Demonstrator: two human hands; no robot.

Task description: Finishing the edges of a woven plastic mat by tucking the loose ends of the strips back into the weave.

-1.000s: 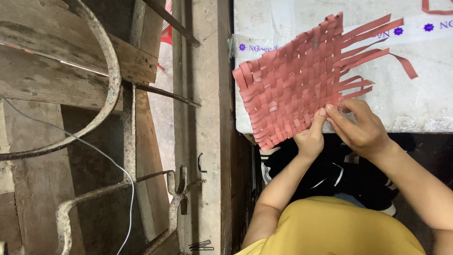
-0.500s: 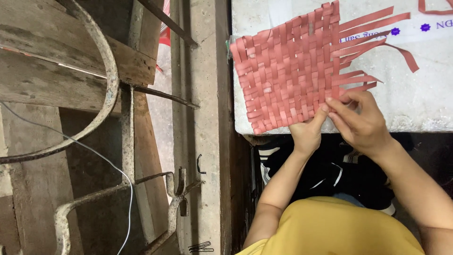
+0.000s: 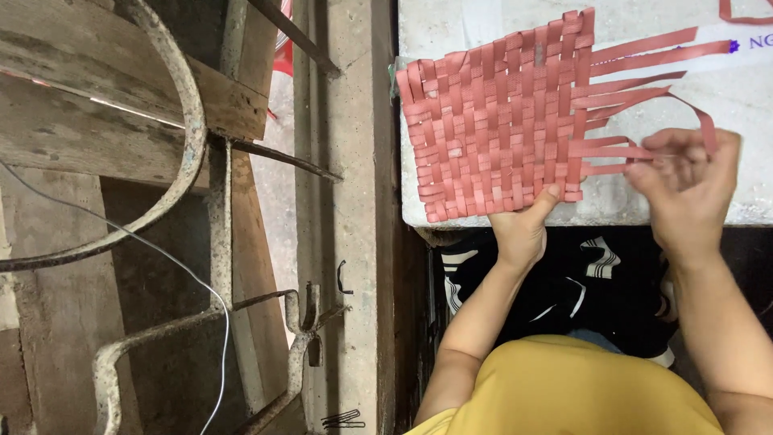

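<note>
Two hands at work: I see left hand [image 3: 522, 229] w/ thumb pressing near edge of red woven mat [image 3: 495, 129] on white counter [image 3: 749, 97]; right hand [image 3: 684, 181] pinching a loose strip [image 3: 616, 151] at mat's right side.

Left hand [image 3: 523, 229] thumb-up and pressing; right hand [image 3: 688, 189] fingers pinched, forearms extended.
</note>
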